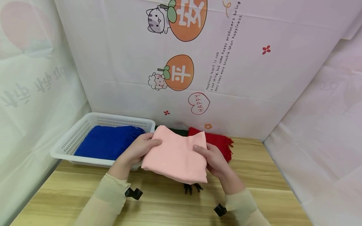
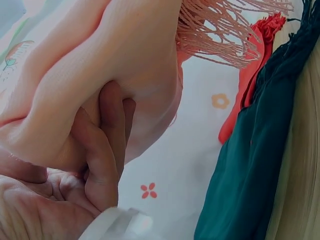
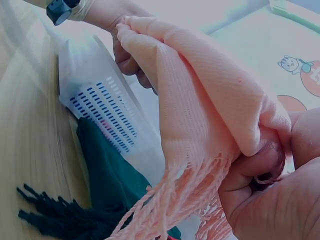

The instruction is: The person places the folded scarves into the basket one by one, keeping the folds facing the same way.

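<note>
A folded pink scarf [image 1: 175,157] is held up above the table between both hands. The left hand [image 1: 141,146] grips its left edge, thumb on top and fingers curled underneath, as the left wrist view shows. At the opposite edge, the right hand [image 1: 213,158] pinches the cloth, and twisted pink fringe [image 3: 175,205] hangs down beside it in the right wrist view. Below and behind the pink scarf lies a dark green scarf [image 2: 250,165], mostly hidden in the head view apart from its back edge and some black-looking fringe. A red fringed scarf [image 1: 219,142] lies to the right.
At the left of the wooden table [image 1: 249,188] stands a white plastic basket [image 1: 124,117] with slotted walls. Inside it lies a folded blue scarf [image 1: 101,142]. Printed white cloth [image 1: 240,106] hangs behind the table and along both sides.
</note>
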`<state>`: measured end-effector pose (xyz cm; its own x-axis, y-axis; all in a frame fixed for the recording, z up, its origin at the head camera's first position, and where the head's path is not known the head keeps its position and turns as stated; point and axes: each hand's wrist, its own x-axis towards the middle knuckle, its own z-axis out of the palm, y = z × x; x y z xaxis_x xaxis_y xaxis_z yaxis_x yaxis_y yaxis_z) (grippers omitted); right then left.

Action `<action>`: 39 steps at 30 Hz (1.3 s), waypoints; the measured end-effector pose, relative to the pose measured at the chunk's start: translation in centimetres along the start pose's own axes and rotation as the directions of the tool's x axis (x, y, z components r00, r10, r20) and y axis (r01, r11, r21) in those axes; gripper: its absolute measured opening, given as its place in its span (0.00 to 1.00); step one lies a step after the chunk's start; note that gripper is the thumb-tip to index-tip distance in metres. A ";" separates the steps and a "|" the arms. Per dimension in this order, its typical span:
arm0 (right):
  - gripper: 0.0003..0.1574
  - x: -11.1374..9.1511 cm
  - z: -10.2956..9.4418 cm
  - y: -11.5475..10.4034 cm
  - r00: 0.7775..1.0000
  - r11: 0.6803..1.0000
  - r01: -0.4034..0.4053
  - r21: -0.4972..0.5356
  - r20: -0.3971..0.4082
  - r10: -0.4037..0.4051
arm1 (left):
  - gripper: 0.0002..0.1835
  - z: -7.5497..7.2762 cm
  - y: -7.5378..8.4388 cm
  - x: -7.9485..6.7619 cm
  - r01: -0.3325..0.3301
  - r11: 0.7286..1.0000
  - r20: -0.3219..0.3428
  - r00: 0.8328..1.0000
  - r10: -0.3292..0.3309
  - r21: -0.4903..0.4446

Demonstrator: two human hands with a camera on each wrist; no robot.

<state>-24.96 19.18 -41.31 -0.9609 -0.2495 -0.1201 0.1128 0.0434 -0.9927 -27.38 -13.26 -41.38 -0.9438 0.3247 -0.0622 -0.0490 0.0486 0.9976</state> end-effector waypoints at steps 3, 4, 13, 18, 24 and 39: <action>0.32 0.3 0.5 0.0 1.000 1.000 -0.002 0.018 -0.001 0.002 | 0.23 -0.4 0.0 -0.1 0.006 1.000 -0.016 1.000 -0.006 -0.001; 0.32 0.4 0.7 0.0 1.000 1.000 0.002 0.021 0.004 -0.002 | 0.22 -0.6 0.0 -0.2 0.009 1.000 -0.021 1.000 -0.009 0.003; 0.31 1.2 2.3 0.0 0.998 0.999 0.026 0.045 0.047 -0.029 | 0.23 -2.2 -0.2 -0.8 0.016 0.999 -0.054 0.998 -0.015 0.029; 0.30 1.5 2.8 0.1 0.998 0.998 0.021 0.052 0.066 -0.025 | 0.23 -2.8 -0.3 -1.0 0.019 0.999 -0.066 0.998 -0.017 0.036; 0.30 1.6 3.6 0.1 0.997 0.998 0.015 0.063 0.069 -0.019 | 0.24 -3.5 -0.3 -1.3 0.018 0.999 -0.067 0.998 -0.014 0.049; 0.29 2.7 5.9 -0.1 0.996 0.998 0.037 0.050 0.077 -0.040 | 0.30 -5.7 -0.1 -2.1 0.026 0.998 -0.103 0.995 -0.020 0.060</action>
<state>-26.10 12.82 -41.61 -0.9425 -0.3243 -0.0806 0.0899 -0.0139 -0.9959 -27.26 -19.34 -41.21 -0.9712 0.2250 -0.0789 -0.0542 0.1138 0.9920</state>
